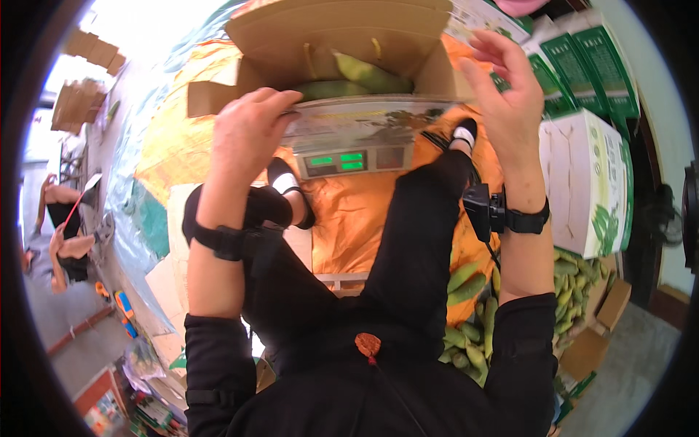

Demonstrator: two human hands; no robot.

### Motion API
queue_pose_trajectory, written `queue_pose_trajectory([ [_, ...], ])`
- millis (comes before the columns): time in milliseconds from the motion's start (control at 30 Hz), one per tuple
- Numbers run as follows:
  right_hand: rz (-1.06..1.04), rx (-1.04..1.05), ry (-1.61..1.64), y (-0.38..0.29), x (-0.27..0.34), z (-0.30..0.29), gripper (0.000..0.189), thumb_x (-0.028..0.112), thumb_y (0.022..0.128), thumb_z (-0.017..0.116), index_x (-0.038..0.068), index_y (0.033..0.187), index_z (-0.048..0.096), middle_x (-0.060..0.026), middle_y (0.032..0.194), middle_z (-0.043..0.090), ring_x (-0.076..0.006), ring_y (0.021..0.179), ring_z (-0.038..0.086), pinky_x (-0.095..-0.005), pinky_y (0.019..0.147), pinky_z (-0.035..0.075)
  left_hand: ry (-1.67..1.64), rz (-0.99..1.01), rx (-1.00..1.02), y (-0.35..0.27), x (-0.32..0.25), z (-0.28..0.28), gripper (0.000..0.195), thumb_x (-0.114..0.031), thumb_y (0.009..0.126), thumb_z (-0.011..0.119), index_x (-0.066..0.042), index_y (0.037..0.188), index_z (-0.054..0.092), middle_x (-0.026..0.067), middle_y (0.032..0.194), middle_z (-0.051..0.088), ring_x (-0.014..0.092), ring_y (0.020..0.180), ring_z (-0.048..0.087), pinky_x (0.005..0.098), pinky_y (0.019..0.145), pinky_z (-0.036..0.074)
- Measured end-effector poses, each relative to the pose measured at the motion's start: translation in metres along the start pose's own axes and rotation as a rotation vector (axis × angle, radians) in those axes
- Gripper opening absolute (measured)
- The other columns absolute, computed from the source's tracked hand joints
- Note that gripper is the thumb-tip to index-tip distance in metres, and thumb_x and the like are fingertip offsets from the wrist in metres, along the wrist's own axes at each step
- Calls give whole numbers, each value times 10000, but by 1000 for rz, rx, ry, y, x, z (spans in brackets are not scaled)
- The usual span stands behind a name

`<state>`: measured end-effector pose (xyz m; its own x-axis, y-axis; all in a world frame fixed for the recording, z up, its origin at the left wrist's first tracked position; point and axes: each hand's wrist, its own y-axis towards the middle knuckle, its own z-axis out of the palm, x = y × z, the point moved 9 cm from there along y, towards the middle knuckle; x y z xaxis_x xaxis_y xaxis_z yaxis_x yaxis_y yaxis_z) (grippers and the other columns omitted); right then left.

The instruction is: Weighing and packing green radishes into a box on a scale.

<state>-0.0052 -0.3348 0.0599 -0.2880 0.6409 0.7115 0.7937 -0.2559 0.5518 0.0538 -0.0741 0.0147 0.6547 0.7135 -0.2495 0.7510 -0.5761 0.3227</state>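
An opened cardboard box (338,27) with flaps raised stands before me on a digital weighing scale (356,161) whose green display is lit. Inside the box lie long green melon-like fruits (371,74). My left hand (251,128) is at the box's near left corner, its fingertips at the upper edge of the printed near side; whether they grip it I cannot tell. My right hand (508,93) is raised beside the box's right end, fingers apart, with nothing in it.
Orange sheeting (344,229) covers the floor under the scale. White and green printed cartons (579,180) stand at the right, above piles of green fruits (573,289). More loose fruits (469,344) lie by my right leg. A seated person (60,235) is at the far left.
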Motion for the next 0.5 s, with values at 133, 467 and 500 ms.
queue_pose_trajectory([
  [133,422,-140,84,-87,-100,-67,246,59,836,656,8,1068,591,-49,982,631,-108,877,578,-258,803,470,-10,-29,-15,2,-1,-11,284,-111,781,692,-116,1064,670,89,922,664,277,855,632,346,748,491],
  [467,1096,169,-382,-454,-283,-96,363,107,764,723,-30,1072,587,-94,900,642,-184,836,605,-305,746,487,55,-11,-128,4,-12,-15,337,-205,772,711,-170,1102,656,15,884,657,196,861,614,330,789,459],
  [500,1137,152,-398,-491,-297,-100,371,103,757,722,-43,1069,583,-102,899,641,-190,841,609,-307,747,488,62,-14,-135,7,-15,-14,337,-205,772,711,-170,1102,656,15,884,657,196,861,614,330,789,459],
])
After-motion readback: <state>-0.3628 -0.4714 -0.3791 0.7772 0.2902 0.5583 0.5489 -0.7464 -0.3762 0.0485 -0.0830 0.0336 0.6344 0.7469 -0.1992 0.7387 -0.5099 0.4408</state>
